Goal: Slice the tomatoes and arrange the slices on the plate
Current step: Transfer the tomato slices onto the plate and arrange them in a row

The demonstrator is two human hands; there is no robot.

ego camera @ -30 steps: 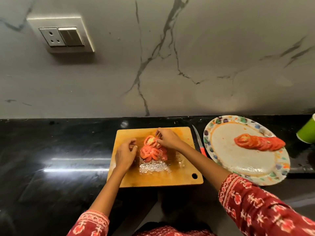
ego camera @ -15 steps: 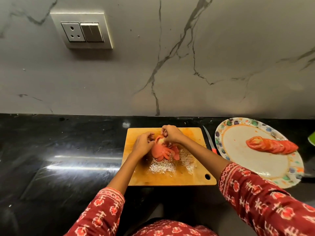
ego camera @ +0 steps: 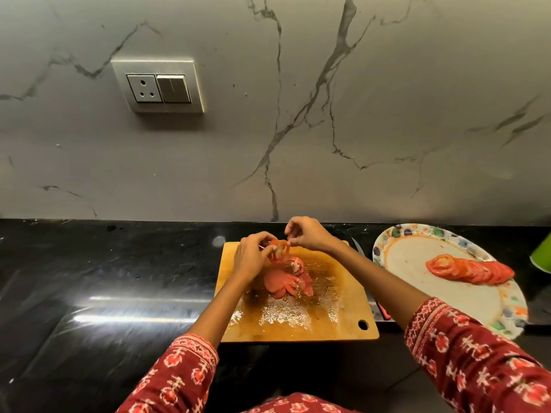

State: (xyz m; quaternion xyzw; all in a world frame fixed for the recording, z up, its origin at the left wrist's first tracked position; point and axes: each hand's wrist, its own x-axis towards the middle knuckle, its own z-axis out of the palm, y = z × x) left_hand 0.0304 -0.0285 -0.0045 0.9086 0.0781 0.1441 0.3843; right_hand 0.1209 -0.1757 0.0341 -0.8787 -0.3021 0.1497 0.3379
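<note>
A pile of red tomato slices (ego camera: 287, 281) lies on the wet wooden cutting board (ego camera: 328, 317). Above the pile's far end, my left hand (ego camera: 252, 257) and my right hand (ego camera: 307, 235) both pinch one thin tomato slice (ego camera: 278, 250), lifted off the board between them. On the patterned plate (ego camera: 465, 296) at the right, a row of overlapping tomato slices (ego camera: 469, 268) is laid out. A knife (ego camera: 362, 251) lies between board and plate, its blade tip at the far end and its red handle end by my right forearm.
The board and plate sit on a black countertop (ego camera: 104, 287) against a grey marble wall with a socket plate (ego camera: 158, 86). A green cup (ego camera: 541, 256) shows at the right edge behind the plate.
Both hands have come together and risen from the pile, lifting one slice off the board. The camera has shifted so the board sits further right in view.
</note>
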